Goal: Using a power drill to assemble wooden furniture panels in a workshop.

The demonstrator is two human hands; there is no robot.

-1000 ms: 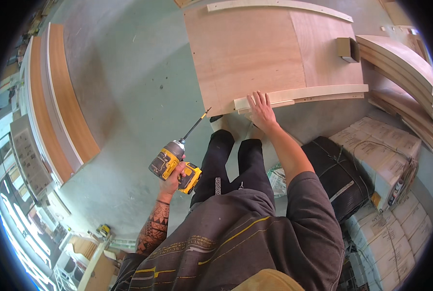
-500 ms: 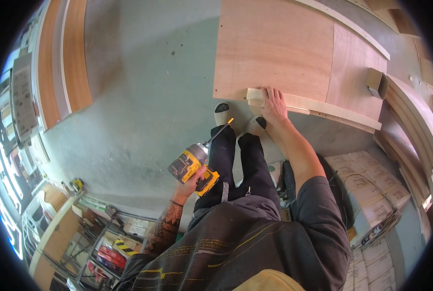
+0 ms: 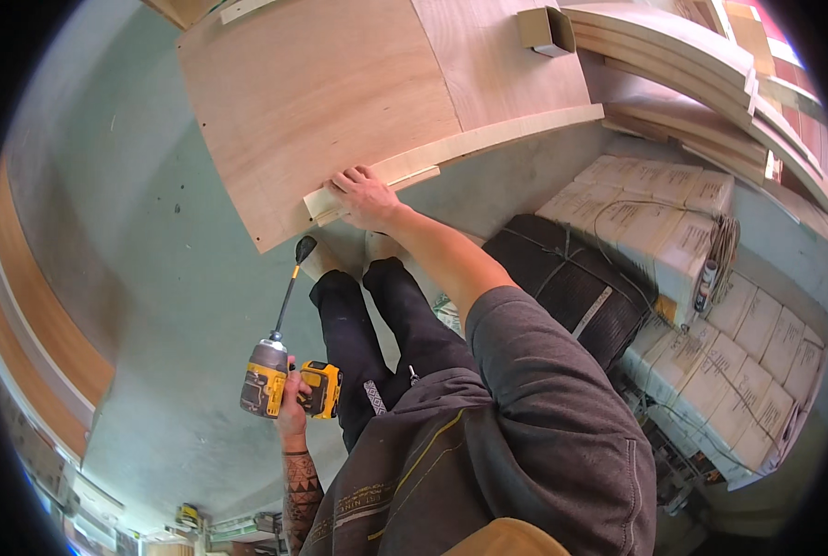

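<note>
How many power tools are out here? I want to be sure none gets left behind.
1: a yellow and black cordless driver in the left hand, held low beside the person's legs with its long bit pointing at the plywood panel. Others may lie outside the view.

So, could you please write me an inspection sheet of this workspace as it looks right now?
Surface: plywood panel lying flat above a green floor.
Job's things: pale wood batten along the panel's near edge; yellow cordless driver with a long bit, tip off the wood.
Clutter: small cardboard box on the panel.
Grippers: left hand grips the driver; right hand presses the batten's end.
Cables: cord over stacked cartons.
Surroundings: black bundle; curved wood strips.
</note>
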